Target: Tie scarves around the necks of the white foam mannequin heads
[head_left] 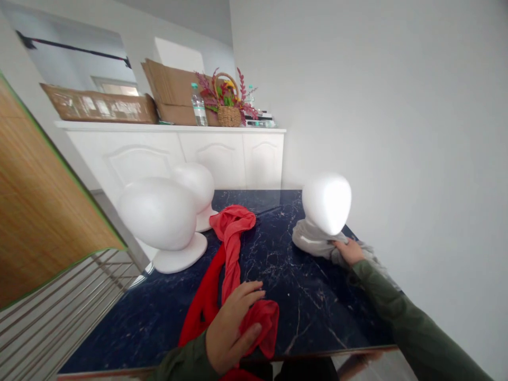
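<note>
Across a dark marbled table (273,280), I watch remotely as the right hand (350,251) grasps gray cloth (311,239) bunched at a white mannequin head (325,201)'s neck, probably keeping it gathered; the left hand (234,323), fingers extended, grips nothing over red cloth (232,254), contact unclear.

On the table (273,264), two dummy heads (159,214) stand at frame left, a scarf (232,241) lies lower centre, a third head (326,203) right, cloth (311,239) around its neck.

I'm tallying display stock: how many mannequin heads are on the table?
3: front-left mannequin head, back-left mannequin head partly hidden behind it, and right mannequin head with a grey scarf at its neck.
</note>
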{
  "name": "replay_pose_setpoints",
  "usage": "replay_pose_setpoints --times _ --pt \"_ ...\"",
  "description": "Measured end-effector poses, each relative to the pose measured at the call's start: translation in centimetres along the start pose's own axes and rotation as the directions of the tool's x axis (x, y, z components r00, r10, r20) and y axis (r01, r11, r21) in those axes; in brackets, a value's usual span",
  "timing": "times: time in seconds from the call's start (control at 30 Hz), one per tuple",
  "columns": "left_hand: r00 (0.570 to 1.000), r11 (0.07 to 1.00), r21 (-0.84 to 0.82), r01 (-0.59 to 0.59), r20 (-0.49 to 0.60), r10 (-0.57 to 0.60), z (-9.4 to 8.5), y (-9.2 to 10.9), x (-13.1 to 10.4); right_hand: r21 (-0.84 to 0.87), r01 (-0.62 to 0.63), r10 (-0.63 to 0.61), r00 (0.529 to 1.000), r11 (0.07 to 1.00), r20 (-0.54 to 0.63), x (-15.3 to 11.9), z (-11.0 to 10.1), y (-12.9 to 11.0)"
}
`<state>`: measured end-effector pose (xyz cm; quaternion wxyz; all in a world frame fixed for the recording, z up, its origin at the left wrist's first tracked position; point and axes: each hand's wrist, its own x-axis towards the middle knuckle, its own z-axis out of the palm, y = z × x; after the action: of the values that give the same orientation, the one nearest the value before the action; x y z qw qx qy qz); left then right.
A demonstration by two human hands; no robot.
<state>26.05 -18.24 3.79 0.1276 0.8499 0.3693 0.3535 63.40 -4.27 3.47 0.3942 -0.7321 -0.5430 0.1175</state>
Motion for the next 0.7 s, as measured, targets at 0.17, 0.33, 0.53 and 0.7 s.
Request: replay_pose_setpoints --times 0.17,0.33,0.53,0.7 --pt "0.976 0.999 -0.028 -0.043 0.213 0.048 2.5 3.6 2.7 0.142 0.119 -0.148 0.965 0.983 0.217 -10.5 -1.6 -1.6" --pt "0.890 0.978 -0.108 -0.180 0.404 0.209 4.6 6.8 3.3 0.177 0.126 -0.164 0.962 0.976 0.218 -17.2 -2.4 -3.6" --pt "0.952 0.992 0.101 -0.076 0.304 0.042 7.6 8.1 3.2 0.116 0.130 -0.154 0.961 0.985 0.231 -20.8 -2.6 -5.1" --pt "0.947 0.973 0.229 0.025 0.307 -0.097 8.7 7.9 3.2 0.112 0.082 -0.123 0.895 0.990 0.429 -22.9 -3.3 -5.6"
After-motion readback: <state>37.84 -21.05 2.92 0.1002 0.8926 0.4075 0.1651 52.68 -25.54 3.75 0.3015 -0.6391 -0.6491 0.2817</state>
